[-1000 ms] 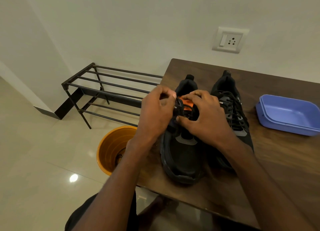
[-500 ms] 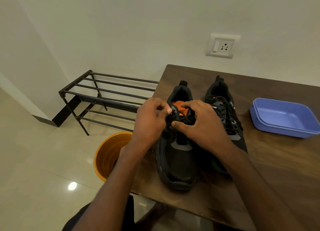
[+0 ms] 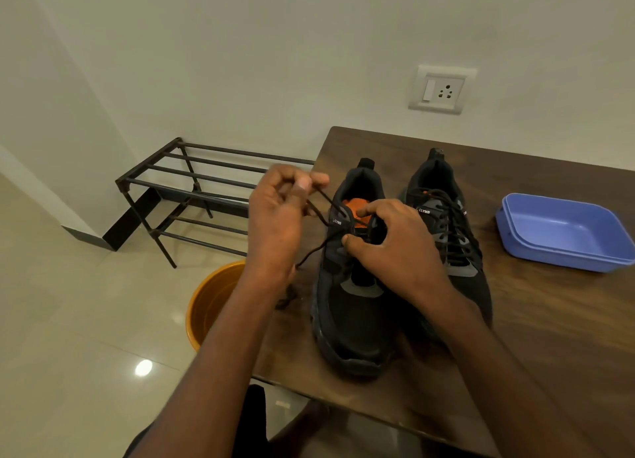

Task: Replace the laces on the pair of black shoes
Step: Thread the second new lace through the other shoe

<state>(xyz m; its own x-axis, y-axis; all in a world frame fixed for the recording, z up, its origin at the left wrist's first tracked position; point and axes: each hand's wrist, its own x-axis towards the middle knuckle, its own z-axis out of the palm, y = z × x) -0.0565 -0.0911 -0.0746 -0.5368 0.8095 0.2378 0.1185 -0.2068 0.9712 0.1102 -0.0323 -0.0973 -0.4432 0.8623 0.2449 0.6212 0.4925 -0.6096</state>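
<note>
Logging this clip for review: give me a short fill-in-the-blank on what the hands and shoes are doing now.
1. The left hand pinches a black ____ pulled out from the near shoe.
2. The right hand rests on the ____ of the two shoes.
3. The other shoe is still fully ____.
4. The tub on the table is ____ in colour.

Missing words: lace; left; laced; blue

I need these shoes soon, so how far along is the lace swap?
Early, it seems. Nothing looks finished: the right shoe is fully laced, whether with old or new laces I cannot tell. In hand: the left hand pinches a black lace drawn out from the left shoe, while the right hand steadies its upper. Whether that lace is going out or in is unclear. No spare laces are visible.
</note>
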